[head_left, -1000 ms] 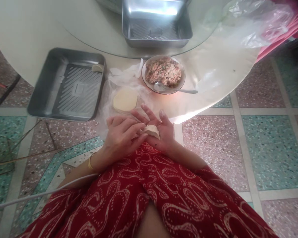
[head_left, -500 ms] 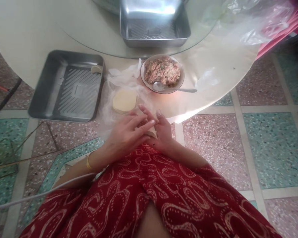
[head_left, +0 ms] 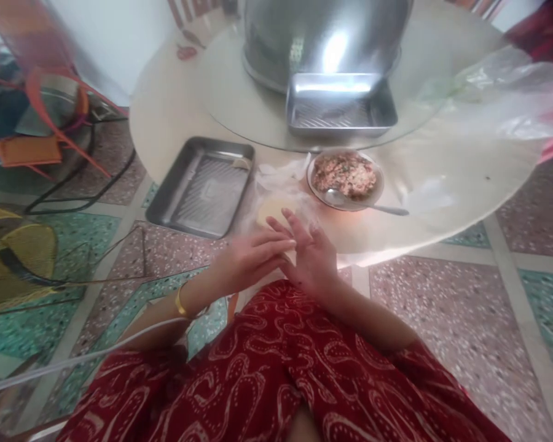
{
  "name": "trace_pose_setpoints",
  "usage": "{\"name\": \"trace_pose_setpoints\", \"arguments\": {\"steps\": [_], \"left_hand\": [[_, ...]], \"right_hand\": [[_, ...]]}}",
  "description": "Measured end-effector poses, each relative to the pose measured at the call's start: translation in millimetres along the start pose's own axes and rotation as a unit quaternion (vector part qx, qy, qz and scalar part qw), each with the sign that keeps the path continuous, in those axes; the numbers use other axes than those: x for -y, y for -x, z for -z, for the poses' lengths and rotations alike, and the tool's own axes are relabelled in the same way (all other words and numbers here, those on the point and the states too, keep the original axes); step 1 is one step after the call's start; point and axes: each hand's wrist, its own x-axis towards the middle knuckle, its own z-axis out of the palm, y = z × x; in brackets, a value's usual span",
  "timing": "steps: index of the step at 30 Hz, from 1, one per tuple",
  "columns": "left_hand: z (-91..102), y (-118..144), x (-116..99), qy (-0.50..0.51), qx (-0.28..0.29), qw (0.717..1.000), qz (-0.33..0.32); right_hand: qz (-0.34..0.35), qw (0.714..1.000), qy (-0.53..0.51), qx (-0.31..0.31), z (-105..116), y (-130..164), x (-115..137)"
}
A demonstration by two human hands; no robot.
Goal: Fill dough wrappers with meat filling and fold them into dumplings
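My left hand (head_left: 251, 258) and my right hand (head_left: 314, 261) meet just off the table's front edge. The left fingers are pressed together over the right palm. A dumpling wrapper, its pale edge visible a moment ago, is held between both hands and now hidden behind the fingers. My right hand's fingers point up and forward, partly extended. Just beyond the hands lies a stack of round wrappers (head_left: 273, 210) on a thin plastic bag (head_left: 281, 170). To its right stands a bowl of minced filling (head_left: 345, 172) with a metal spoon (head_left: 389, 210) resting in it.
At left, a metal tray (head_left: 207, 190) holds one folded dumpling (head_left: 242, 163) in its far right corner. Another metal tray (head_left: 341, 131) sits on the glass turntable (head_left: 239, 123), before a big metal pot (head_left: 322, 43). Plastic bags (head_left: 502, 92) lie at right. A white cable (head_left: 96, 353) crosses my left forearm.
My view has tilted up and shifted left, so the pot and chairs appear. My left fingers have closed further over the right palm, covering the wrapper's edge.
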Motion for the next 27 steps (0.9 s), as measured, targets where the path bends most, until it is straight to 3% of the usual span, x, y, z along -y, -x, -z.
{"name": "trace_pose_setpoints", "arguments": {"steps": [3, 7, 11, 14, 21, 27], "left_hand": [[34.1, 1, 29, -0.030, -0.022, 0.998, 0.048], [68.2, -7, 96, -0.136, -0.005, 0.986, 0.099], [63.4, -20, 172, -0.157, 0.083, 0.978, 0.108], [48.7, -27, 207, -0.189, 0.146, 0.968, 0.079], [35.6, -27, 225, -0.257, 0.237, 0.937, 0.027], [32.0, -29, 229, -0.259, 0.262, 0.929, 0.029]], "right_hand": [[-0.048, 0.996, -0.069, 0.000, -4, -7, 2], [0.021, 0.996, -0.069, -0.059, 9, -6, 6], [0.128, 0.983, -0.035, -0.128, 33, -1, 11], [0.202, 0.964, -0.002, -0.170, 49, 3, 14], [0.304, 0.932, 0.069, -0.187, 71, 3, 13], [0.314, 0.932, 0.077, -0.162, 82, -2, 9]]}}
